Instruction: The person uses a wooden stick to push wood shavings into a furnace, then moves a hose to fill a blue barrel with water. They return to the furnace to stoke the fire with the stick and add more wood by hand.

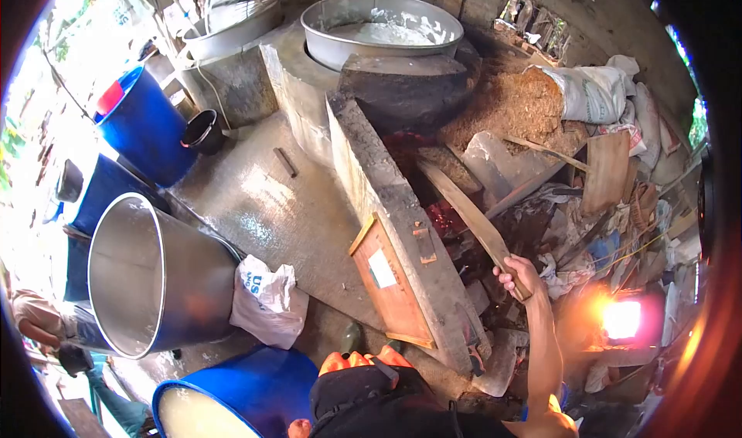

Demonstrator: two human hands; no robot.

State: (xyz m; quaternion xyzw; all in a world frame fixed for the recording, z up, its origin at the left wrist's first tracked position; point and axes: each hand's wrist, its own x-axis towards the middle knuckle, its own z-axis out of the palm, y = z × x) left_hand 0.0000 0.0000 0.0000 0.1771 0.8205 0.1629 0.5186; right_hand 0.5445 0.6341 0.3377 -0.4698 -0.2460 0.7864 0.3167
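Observation:
My right hand (519, 276) is wrapped round the near end of a long wooden plank (471, 218). The plank slants away up and to the left, and its far end lies by the dark opening beneath a large metal pan (379, 32). Red embers (444, 219) glow beside the plank. The pan sits on a sooty stove and has whitish contents. Only a small part of my left hand (300, 428) shows at the bottom edge, near a blue barrel (263, 384) with pale contents; its fingers cannot be made out.
A low concrete wall (386, 183) divides the wet floor from the fuel area. Sawdust (518, 106) spills from a white sack (595, 94) at right. Left stand a big metal drum (185, 276), a white bag (269, 299) and blue barrels (147, 129). Another person (39, 318) is at far left.

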